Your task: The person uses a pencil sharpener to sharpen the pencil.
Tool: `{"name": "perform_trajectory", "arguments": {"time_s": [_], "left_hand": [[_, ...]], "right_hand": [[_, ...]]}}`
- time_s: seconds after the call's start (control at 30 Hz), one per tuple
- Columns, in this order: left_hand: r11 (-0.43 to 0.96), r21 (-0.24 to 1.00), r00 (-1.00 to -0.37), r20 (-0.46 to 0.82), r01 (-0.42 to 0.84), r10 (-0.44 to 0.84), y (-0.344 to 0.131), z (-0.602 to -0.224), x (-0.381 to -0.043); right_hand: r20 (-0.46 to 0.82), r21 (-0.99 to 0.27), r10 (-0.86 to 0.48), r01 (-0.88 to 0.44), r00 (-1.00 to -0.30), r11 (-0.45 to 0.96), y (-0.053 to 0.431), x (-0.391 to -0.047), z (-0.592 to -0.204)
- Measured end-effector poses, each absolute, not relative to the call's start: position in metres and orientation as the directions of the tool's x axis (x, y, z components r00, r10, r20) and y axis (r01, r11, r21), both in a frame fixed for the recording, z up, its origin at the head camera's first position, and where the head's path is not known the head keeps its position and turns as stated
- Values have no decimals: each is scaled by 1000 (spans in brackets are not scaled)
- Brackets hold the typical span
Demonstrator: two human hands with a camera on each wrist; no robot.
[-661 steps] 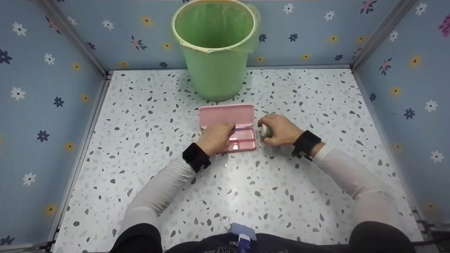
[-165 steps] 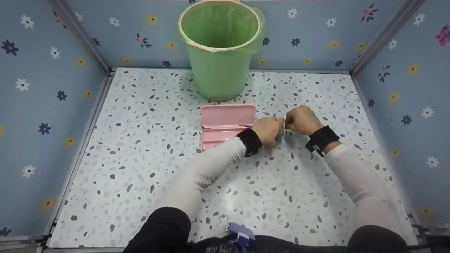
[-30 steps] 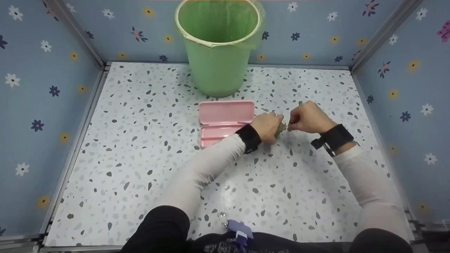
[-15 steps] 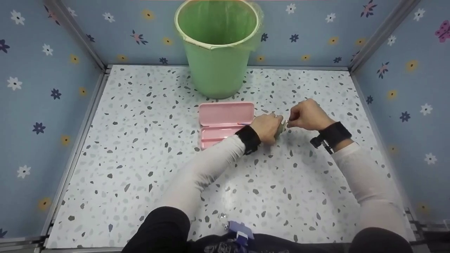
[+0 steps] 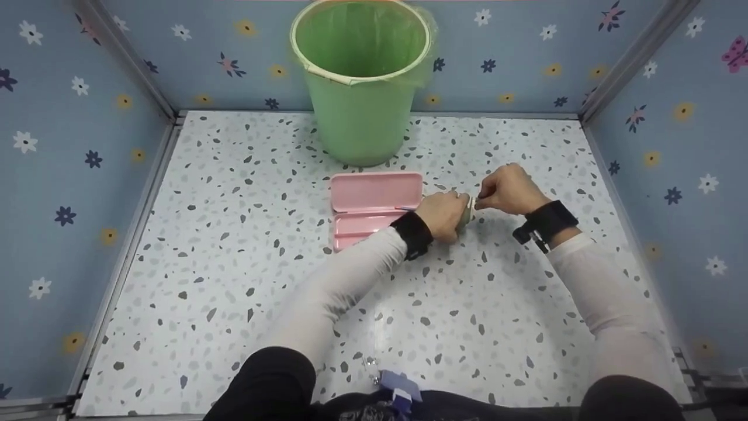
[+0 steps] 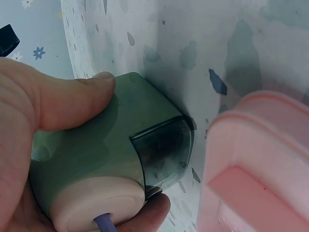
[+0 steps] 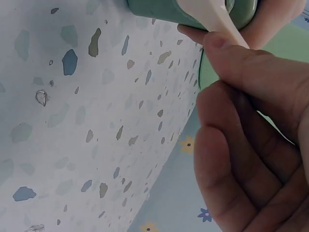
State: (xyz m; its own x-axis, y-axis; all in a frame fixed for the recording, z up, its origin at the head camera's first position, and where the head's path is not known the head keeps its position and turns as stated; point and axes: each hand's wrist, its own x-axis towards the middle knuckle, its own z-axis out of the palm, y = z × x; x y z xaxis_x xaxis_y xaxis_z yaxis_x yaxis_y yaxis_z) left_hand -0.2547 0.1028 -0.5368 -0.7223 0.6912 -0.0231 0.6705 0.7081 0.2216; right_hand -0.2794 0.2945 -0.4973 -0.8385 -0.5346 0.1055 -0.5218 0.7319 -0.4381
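A green desk pencil sharpener (image 6: 120, 111) with a dark see-through shavings drawer stands to the right of the pink pencil case (image 5: 374, 192). My left hand (image 5: 441, 215) grips its body, hiding most of it in the head view. A purple pencil (image 6: 105, 222) sits in the hole of the sharpener's cream front; its far end shows left of that hand, over the case. On the sharpener's other side, my right hand (image 5: 511, 190) pinches the cream crank handle (image 7: 219, 19) between thumb and forefinger. Its other fingers are curled.
The pink case lies open, with compartments in its lower half. Behind it stands a green bin (image 5: 362, 123) with a liner. Flowered panels (image 5: 502, 52) enclose the speckled tabletop (image 5: 245, 234) at the back and both sides.
Earlier, the left hand held the pencil over the case and the right hand held the sharpener. Now the left grips the sharpener. Over the last second, the right hand shifts slightly at the crank.
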Motion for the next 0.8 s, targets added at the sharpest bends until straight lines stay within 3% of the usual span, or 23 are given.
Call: {"name": "perform_trajectory", "arguments": {"time_s": [0.6, 0.8], "left_hand": [[701, 234, -718, -17, 673, 695, 103, -539, -256], [696, 223, -711, -15, 683, 703, 101, -537, -255]], "right_hand": [[108, -445, -512, -502, -852, 742, 297, -288, -521], [53, -469, -524, -485, -850, 738, 296, -289, -534]]}}
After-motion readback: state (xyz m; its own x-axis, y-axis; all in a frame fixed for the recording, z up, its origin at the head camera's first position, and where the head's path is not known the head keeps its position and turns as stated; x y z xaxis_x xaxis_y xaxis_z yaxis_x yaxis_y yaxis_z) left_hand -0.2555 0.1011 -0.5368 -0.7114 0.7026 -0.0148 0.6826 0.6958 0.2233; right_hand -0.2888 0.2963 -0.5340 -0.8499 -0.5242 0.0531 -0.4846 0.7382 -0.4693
